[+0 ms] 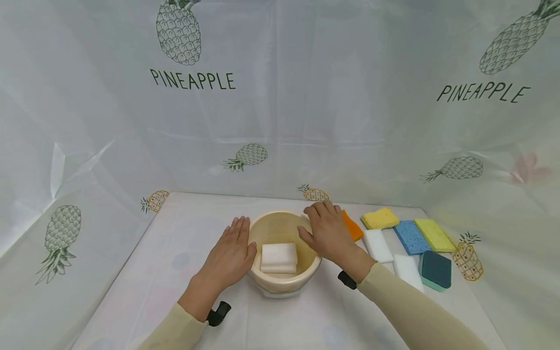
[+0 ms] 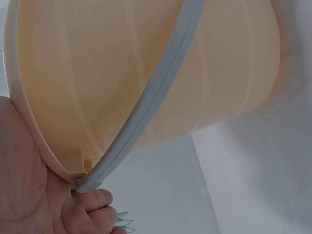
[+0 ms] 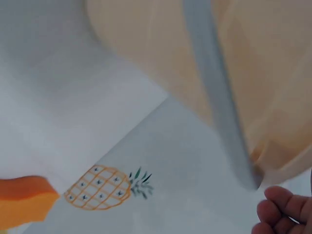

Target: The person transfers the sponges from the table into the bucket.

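Observation:
A cream bucket stands in the middle, with white sponge blocks stacked inside. Its grey handle hangs down across the near side. Along the left rim lies my left hand, fingers straight and together in the head view; its palm is against the rim beside the handle's pivot in the left wrist view. My right hand is at the right rim, thumb reaching over the opening and fingers loosely bent. In the right wrist view its fingertips sit just beside the handle's end.
Right of the bucket lie an orange sponge, a yellow one, a blue one, a yellow-green one, white blocks and a dark green-topped sponge. A pineapple-printed sheet rises behind the table.

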`<state>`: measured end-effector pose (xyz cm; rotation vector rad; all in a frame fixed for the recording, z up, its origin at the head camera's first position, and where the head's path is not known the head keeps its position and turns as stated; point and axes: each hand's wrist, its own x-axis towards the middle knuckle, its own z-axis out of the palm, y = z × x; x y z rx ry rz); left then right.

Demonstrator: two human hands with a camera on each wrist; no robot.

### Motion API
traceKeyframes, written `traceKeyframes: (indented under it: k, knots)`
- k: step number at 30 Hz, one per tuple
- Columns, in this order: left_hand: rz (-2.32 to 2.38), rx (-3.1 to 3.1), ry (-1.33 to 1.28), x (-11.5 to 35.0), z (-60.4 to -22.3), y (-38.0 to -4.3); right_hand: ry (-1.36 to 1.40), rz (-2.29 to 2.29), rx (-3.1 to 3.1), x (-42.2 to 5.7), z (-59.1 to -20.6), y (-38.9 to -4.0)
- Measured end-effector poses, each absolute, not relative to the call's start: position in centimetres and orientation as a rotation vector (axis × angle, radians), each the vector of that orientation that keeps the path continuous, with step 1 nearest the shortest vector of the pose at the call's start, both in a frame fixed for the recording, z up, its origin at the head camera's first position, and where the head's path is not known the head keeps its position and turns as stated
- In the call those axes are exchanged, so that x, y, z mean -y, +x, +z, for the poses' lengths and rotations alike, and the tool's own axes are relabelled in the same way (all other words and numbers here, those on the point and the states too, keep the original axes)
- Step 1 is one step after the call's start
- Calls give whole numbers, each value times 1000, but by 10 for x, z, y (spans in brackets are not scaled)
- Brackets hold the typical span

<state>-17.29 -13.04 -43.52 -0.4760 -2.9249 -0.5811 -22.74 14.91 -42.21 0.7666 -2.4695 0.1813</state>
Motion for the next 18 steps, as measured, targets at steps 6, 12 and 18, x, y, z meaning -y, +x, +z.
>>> traceKeyframes:
  k: [6,12,18]
  knots:
    - [-586,2925,-474,131,-436,-173,598,175,2399,-179,-427,-230]
    - [-603,2930,-472,131,-437,-173,467,133,2376,-215,-444,-233]
    - [-608,2936,-475,131,-436,-174,295,84,2490,-249,-467,-228]
